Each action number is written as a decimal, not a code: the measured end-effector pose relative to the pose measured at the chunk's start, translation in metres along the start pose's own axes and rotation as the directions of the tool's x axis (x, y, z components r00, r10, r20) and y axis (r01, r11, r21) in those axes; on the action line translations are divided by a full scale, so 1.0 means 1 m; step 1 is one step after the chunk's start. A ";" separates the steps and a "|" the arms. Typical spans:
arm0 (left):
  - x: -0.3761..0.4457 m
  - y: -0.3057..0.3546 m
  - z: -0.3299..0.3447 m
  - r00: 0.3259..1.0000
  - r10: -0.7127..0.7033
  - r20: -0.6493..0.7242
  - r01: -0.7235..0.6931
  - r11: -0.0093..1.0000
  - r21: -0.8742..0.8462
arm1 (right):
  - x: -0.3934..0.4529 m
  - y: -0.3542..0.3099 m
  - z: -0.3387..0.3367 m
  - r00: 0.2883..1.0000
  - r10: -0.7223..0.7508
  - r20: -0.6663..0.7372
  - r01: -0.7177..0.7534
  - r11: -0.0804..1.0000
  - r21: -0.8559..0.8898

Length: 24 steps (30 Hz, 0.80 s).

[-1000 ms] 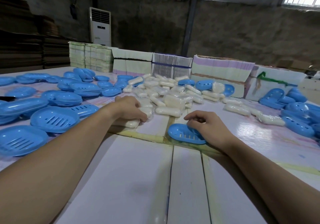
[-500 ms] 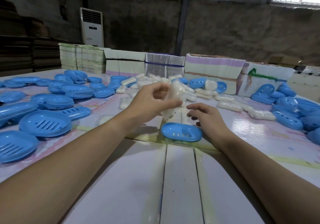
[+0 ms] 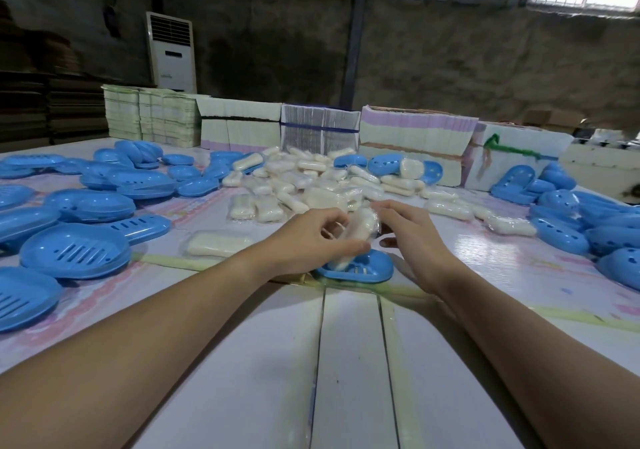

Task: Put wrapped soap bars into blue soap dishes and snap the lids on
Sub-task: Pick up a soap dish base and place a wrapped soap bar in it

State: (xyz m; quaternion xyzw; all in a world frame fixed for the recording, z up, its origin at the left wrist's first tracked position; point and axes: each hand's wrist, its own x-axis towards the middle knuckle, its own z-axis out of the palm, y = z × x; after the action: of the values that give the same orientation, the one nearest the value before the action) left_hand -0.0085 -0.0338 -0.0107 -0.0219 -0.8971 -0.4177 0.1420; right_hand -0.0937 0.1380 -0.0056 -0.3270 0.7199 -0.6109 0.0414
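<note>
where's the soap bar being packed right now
In the head view, centre: the soap bar is tilted between the left hand and right hand, its lower end in the blue dish.

Both forearms extended forward and converging, left hand (image 3: 311, 237) fingers curled pinching the wrapped soap bar (image 3: 360, 228), right hand (image 3: 412, 230) fingertips curled against its other side, thumb down.

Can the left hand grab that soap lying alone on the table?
Probably not yet: the left hand already holds a wrapped soap over the dish. The lone soap lies uncovered nearby.
</note>
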 end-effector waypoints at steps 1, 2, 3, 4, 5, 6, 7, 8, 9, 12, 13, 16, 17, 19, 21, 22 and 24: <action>0.000 0.000 -0.001 1.000 -0.007 0.000 0.007 1.000 0.003 | -0.001 -0.001 -0.003 0.999 -0.013 0.045 0.014 1.000 -0.004; -0.001 0.000 -0.003 1.000 -0.013 -0.003 0.013 1.000 0.002 | -0.001 -0.002 -0.006 0.996 -0.018 0.090 0.017 1.000 0.015; -0.002 0.001 -0.005 1.000 -0.019 -0.005 0.019 1.000 0.002 | -0.001 -0.003 -0.009 0.991 -0.010 0.131 0.003 0.999 0.050; -0.002 0.001 -0.007 1.000 -0.027 -0.004 0.027 1.000 0.009 | -0.002 -0.003 -0.012 0.986 0.003 0.168 -0.016 0.997 0.076; -0.003 0.000 -0.009 0.999 -0.032 0.001 0.032 0.999 0.026 | -0.002 -0.003 -0.015 0.979 0.011 0.202 -0.028 0.996 0.082; -0.003 -0.001 -0.010 1.000 -0.029 0.011 0.029 0.998 0.050 | -0.001 -0.002 -0.017 0.973 0.011 0.231 -0.028 0.997 0.069; -0.003 -0.002 -0.010 0.999 -0.023 0.023 0.021 0.997 0.074 | -0.001 -0.001 -0.019 0.967 0.006 0.253 -0.020 0.998 0.054; -0.004 -0.002 -0.011 0.999 -0.017 0.040 0.013 0.996 0.089 | -0.001 -0.001 -0.019 0.963 0.001 0.268 -0.013 0.999 0.042; -0.005 -0.003 -0.013 0.998 -0.016 0.064 0.009 0.995 0.095 | -0.001 -0.001 -0.020 0.961 0.000 0.278 -0.012 0.999 0.039; -0.008 -0.006 -0.022 0.985 -0.024 0.173 0.003 0.992 0.124 | -0.002 -0.001 -0.023 0.956 0.017 0.294 -0.044 0.996 0.083; -0.009 -0.007 -0.025 0.980 -0.024 0.198 -0.003 0.991 0.135 | -0.002 0.000 -0.025 0.953 0.028 0.300 -0.059 0.993 0.097; -0.009 -0.008 -0.027 0.979 -0.005 0.202 -0.027 0.987 0.155 | 0.000 0.002 -0.030 0.943 0.074 0.325 -0.101 0.993 0.067; -0.009 -0.008 -0.027 0.981 -0.003 0.192 -0.029 0.986 0.163 | 0.001 0.003 -0.031 0.939 0.092 0.330 -0.113 0.993 0.045; -0.009 -0.009 -0.026 0.984 -0.007 0.179 -0.024 0.985 0.173 | 0.003 0.004 -0.034 0.932 0.139 0.336 -0.135 0.990 -0.035; -0.008 -0.011 -0.025 0.986 -0.005 0.166 -0.025 0.984 0.177 | 0.003 0.004 -0.038 0.922 0.177 0.344 -0.114 0.974 -0.194; -0.008 -0.012 -0.025 0.987 -0.003 0.161 -0.026 0.984 0.178 | 0.003 0.003 -0.039 0.919 0.185 0.348 -0.086 0.956 -0.281; -0.007 -0.014 -0.025 0.988 0.001 0.155 -0.029 0.983 0.181 | 0.004 0.003 -0.040 0.921 0.188 0.342 -0.048 0.924 -0.379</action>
State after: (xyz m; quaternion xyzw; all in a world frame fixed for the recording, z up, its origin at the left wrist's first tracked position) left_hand 0.0024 -0.0609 -0.0078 -0.0478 -0.9398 -0.3295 0.0767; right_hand -0.1165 0.1706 0.0030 -0.3938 0.8180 -0.3902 0.1534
